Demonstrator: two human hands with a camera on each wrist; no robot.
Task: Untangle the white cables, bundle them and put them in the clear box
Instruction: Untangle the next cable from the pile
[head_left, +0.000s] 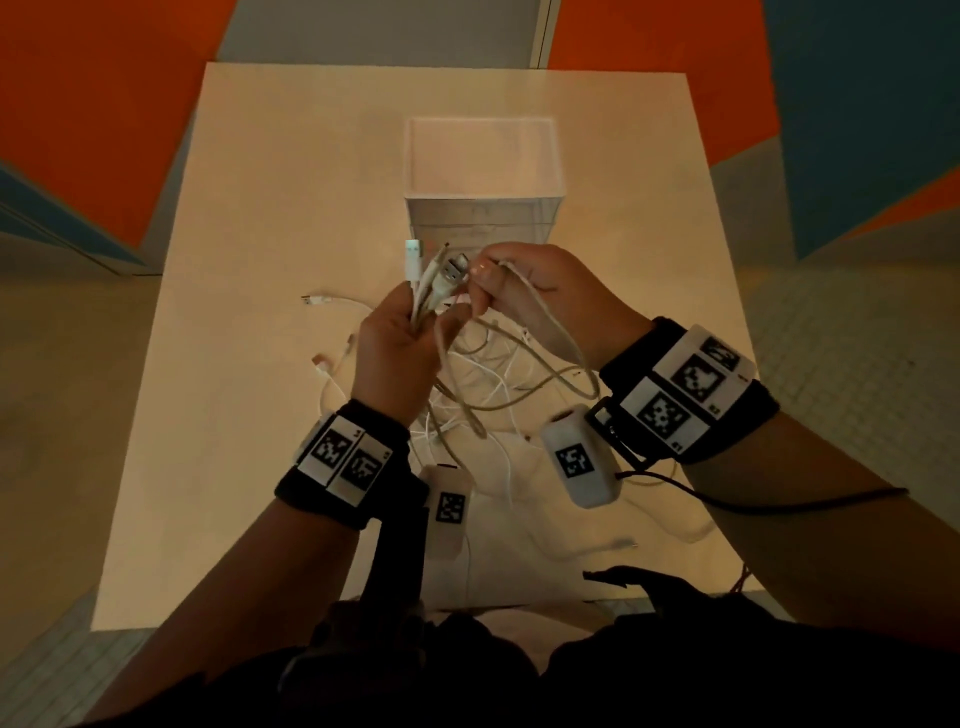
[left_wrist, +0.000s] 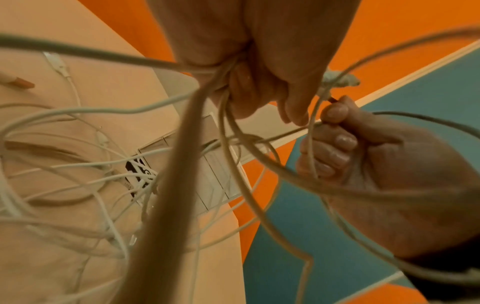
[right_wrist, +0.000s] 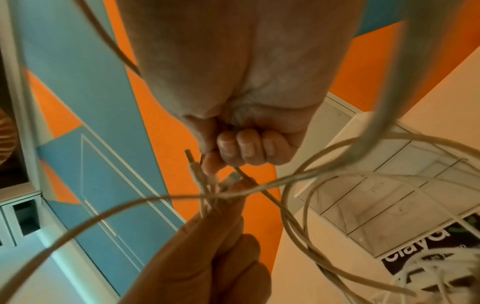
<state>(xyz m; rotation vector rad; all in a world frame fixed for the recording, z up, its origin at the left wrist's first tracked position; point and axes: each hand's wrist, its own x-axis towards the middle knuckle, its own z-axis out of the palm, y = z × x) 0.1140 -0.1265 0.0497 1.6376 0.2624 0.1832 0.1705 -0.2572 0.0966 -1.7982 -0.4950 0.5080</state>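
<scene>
Table (head_left: 260, 260), hands (head_left: 400, 353) gripping white cables (head_left: 431, 291)

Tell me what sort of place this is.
Probably an indoor workroom or recording space rather than a home: a plain pale table stands on tiled flooring, with walls painted in bold orange and blue panels.

- In the right wrist view, white letters on a black label (right_wrist: 426, 255) read roughly "claya"; the label shows through the bottom of the clear box (right_wrist: 363, 197), partly covered by white cables (right_wrist: 436, 273).
- In the left wrist view the same black label (left_wrist: 137, 174) shows only broken white strokes, not readable.
- The wrist bands (head_left: 680, 389) carry black-and-white square marker codes; the tiny digits beside them are too small to read.
</scene>
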